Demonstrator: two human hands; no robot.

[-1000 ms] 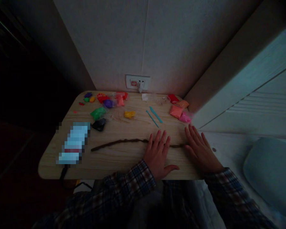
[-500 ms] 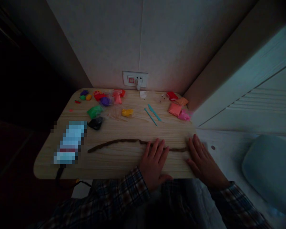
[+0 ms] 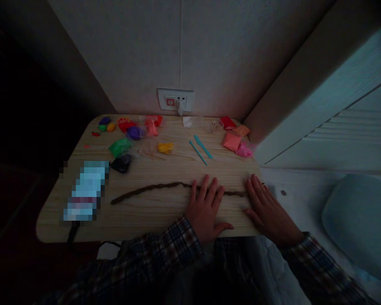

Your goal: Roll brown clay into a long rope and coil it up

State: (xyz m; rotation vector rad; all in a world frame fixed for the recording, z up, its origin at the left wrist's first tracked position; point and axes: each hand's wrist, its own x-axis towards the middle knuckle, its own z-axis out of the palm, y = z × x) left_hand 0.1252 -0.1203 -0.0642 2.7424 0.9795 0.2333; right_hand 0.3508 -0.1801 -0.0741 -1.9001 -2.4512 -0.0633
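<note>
Two bare hands lie palm down over a long, thin brown strip (image 3: 152,187), which stretches in a slight, lumpy curve across the near half of the table (image 3: 146,220). The left hand (image 3: 205,214) covers part of the strip right of its middle, fingers straight and spread apart, thumb held out on the strip's near side. The right hand (image 3: 271,212) rests at the strip's right end, fingers straight and close together, gripping nothing; that end is hidden beneath them.

Beyond the strip's middle lie a teal knife-shaped tool (image 3: 203,147) and a thin teal stick (image 3: 198,153), side by side. Beyond its left half are a black packet (image 3: 122,163), a green packet (image 3: 120,148), a purple packet (image 3: 135,132) and a yellow packet (image 3: 165,148). Beyond its right end sit a coral packet (image 3: 231,141) and a pink packet (image 3: 245,149), touching. Left of the strip lies a bright, pixelated object (image 3: 87,190).
</note>
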